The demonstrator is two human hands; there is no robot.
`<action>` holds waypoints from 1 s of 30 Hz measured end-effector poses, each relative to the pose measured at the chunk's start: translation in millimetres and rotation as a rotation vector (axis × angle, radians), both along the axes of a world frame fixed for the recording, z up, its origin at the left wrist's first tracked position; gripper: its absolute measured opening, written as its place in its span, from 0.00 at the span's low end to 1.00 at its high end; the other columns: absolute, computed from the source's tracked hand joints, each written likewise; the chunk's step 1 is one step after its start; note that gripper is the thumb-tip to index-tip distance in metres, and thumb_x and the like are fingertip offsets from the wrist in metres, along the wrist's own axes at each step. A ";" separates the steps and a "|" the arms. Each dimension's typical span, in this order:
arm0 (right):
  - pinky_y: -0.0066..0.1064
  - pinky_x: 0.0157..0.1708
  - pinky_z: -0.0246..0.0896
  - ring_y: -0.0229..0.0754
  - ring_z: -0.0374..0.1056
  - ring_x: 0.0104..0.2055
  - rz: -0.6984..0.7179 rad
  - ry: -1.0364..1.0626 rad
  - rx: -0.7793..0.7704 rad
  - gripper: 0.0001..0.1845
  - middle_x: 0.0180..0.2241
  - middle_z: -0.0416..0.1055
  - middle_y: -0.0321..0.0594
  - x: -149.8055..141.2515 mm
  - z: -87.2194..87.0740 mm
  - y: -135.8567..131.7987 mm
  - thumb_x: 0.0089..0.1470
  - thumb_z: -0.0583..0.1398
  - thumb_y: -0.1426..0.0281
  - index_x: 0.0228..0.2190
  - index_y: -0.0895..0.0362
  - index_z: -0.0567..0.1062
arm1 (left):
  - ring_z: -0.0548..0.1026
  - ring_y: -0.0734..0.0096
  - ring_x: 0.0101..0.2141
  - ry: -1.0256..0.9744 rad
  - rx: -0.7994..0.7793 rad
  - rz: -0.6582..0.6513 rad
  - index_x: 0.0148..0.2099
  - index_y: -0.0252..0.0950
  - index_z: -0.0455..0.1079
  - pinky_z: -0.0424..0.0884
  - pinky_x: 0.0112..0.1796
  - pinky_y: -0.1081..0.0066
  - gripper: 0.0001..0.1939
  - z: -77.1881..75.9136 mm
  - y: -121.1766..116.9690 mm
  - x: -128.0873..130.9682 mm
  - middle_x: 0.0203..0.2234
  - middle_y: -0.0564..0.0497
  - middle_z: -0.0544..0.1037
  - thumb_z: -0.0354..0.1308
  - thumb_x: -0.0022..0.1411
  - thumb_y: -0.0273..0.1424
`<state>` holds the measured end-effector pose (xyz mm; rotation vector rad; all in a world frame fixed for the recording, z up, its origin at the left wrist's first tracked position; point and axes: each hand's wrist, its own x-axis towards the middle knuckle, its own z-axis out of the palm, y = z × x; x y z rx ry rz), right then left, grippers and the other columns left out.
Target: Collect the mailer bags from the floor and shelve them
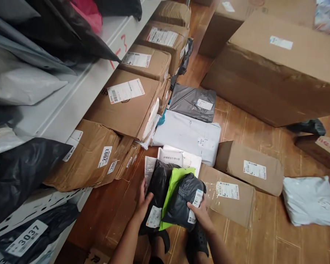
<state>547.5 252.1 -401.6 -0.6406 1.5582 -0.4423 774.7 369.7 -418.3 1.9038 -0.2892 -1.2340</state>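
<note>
My left hand (143,203) grips the left edge of a black poly mailer (158,183) that bears a white label. My right hand (200,214) holds a dark grey poly mailer (185,200) from its lower right corner, thumb on its label. A bright green mailer (176,179) is sandwiched between the two. Behind them stand white flat parcels (178,157). The bundle sits low over the wooden floor, just above my black shoes (196,240).
A white shelf (79,88) on the left holds black, grey and pink bags. Labelled cardboard boxes (123,106) lean along its base. Grey and white mailers (189,134), small boxes (250,167) and a large carton (277,66) crowd the floor. A white bag (310,201) lies right.
</note>
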 end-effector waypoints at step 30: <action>0.55 0.67 0.47 0.62 0.57 0.65 0.400 0.094 -0.102 0.49 0.55 0.69 0.55 -73.5 116.2 -10.5 0.42 0.61 0.37 0.55 0.59 0.67 | 0.75 0.49 0.50 0.393 0.093 0.037 0.47 0.36 0.71 0.69 0.54 0.59 0.31 155.9 -39.9 -128.6 0.46 0.42 0.80 0.64 0.35 0.33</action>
